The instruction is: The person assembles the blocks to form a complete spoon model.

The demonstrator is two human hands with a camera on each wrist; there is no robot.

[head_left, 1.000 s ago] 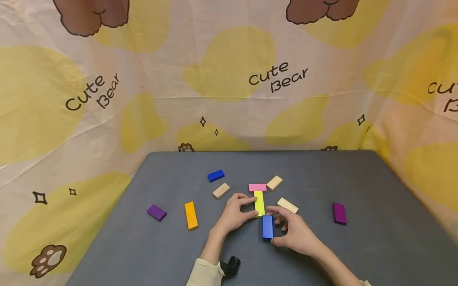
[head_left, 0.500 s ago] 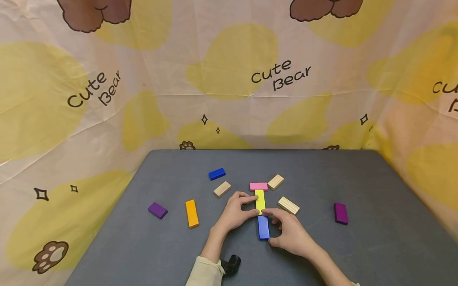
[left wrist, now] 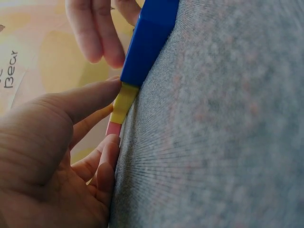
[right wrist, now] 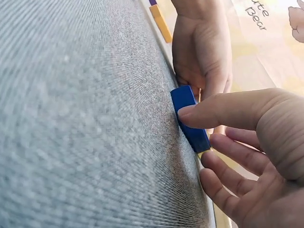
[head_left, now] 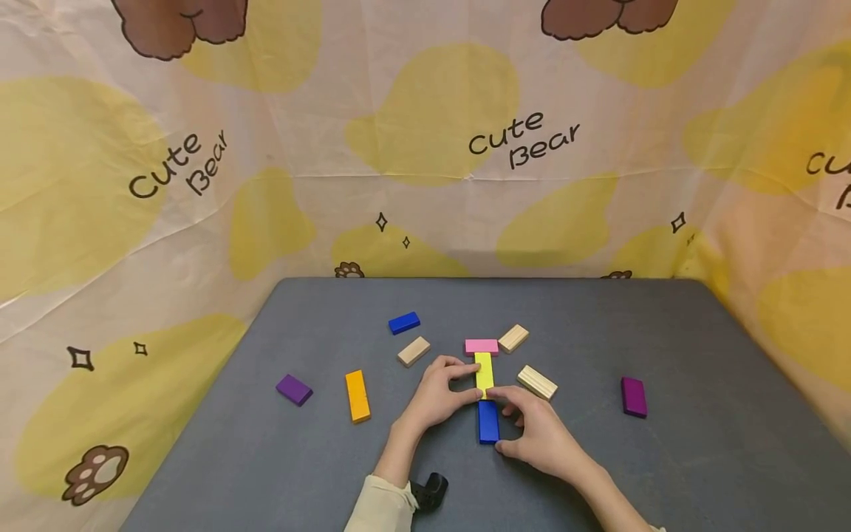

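Lying flat on the grey table, a yellow block (head_left: 484,371) meets a pink block (head_left: 482,347) crosswise at its far end. My left hand (head_left: 435,397) holds the yellow block, thumb and index finger along its left side. A blue block (head_left: 488,423) stands in line with the yellow one, at its near end. My right hand (head_left: 541,432) grips that blue block lengthwise: the thumb (right wrist: 187,111) presses its near end, and the index finger reaches its far end. In the left wrist view, the left thumb (left wrist: 102,92) is right at the joint between blue and yellow.
Plain wooden blocks lie close by, one (head_left: 537,382) right of the yellow block and another (head_left: 514,338) beside the pink one. Farther left are an orange block (head_left: 357,397), a purple block (head_left: 294,390) and a second blue block (head_left: 404,323). A magenta block (head_left: 634,397) lies right.
My right hand has brought the blue block left and lowered it, from off to the right into line with the yellow block's near end. The left hand has stayed on the yellow block.
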